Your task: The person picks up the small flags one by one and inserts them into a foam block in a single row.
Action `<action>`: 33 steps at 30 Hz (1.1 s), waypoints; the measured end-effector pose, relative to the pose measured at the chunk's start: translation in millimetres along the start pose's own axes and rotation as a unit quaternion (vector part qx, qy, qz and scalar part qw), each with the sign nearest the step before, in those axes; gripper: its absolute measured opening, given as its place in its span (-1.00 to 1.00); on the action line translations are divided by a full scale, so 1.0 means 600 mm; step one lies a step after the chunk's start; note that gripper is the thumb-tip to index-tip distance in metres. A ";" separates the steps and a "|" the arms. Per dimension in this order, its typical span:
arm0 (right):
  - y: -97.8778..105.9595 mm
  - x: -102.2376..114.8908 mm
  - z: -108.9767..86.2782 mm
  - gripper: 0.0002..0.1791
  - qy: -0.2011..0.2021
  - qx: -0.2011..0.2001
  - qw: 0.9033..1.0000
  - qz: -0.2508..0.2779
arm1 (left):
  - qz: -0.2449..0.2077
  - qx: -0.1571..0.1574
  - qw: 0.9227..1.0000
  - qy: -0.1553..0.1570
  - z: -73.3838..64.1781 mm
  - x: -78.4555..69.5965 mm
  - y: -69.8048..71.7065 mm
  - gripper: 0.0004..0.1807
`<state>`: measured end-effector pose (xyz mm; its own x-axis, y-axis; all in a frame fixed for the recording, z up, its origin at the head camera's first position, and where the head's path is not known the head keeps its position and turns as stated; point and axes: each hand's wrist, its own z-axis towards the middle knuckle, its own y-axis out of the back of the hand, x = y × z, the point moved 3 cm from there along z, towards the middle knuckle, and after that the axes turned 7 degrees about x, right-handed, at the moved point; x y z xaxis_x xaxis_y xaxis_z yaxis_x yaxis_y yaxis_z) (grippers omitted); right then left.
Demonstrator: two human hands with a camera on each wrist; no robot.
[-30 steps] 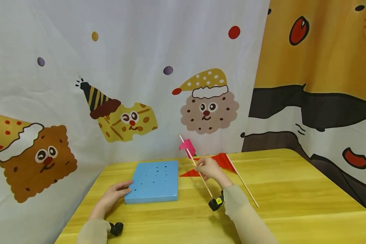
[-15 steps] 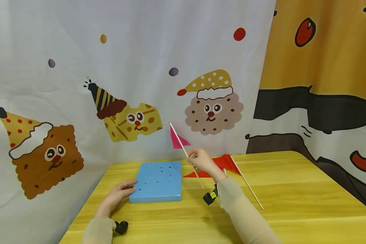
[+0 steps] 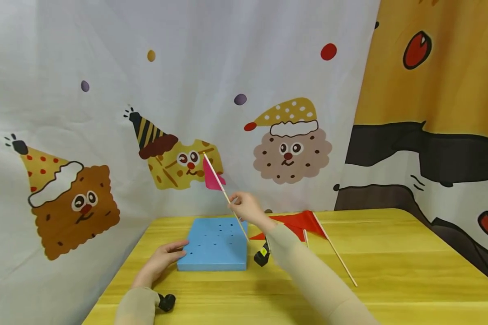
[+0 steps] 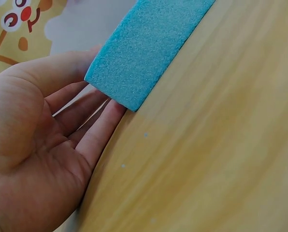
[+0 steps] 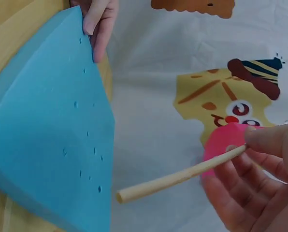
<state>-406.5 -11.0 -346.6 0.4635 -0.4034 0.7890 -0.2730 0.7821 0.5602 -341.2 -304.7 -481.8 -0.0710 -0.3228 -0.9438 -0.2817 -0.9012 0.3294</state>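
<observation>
In the head view, my left hand (image 3: 159, 262) rests at the left edge of a blue foam block (image 3: 213, 253) dotted with small holes. Its fingers lie fairly straight along the block's end in the left wrist view. My right hand (image 3: 247, 209) pinches the wooden stick of a pink flag (image 3: 211, 176) between thumb and fingers. The flag is held up and tilted, cloth at the upper left, with the bare lower end near the block's right edge. In the right wrist view, that stick end (image 5: 129, 194) hangs apart from the foam block (image 5: 42, 125).
Red flags (image 3: 311, 222) on sticks lie on the yellow wooden table (image 3: 390, 257), right of the block and partly behind my right arm. A white curtain (image 3: 179, 67) with cartoon prints hangs behind the table. Small black cameras are strapped to both wrists.
My right hand has lifted the pink flag and carried it left, toward the blue block. The left hand stays at the block's edge. The head view has shifted slightly.
</observation>
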 end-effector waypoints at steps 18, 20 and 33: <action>-0.075 0.006 0.070 -0.79 -0.020 -0.050 0.992 0.116 | 0.021 -0.002 1.000 -0.010 -0.004 0.002 0.000 -0.46; -0.082 0.004 0.072 -0.78 -0.014 -0.058 0.991 0.117 | 0.013 -0.001 1.000 -0.008 -0.003 0.004 -0.001 -0.46; -0.123 0.000 0.087 -0.87 0.009 -0.073 0.990 0.120 | 0.001 -0.013 1.000 -0.011 -0.002 -0.002 0.001 -0.45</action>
<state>-430.5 -93.5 -374.8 0.4150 -0.1903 0.8897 -0.2520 0.9156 0.3134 -340.2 -305.0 -480.8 -0.0917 -0.3180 -0.9436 -0.2570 -0.9080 0.3310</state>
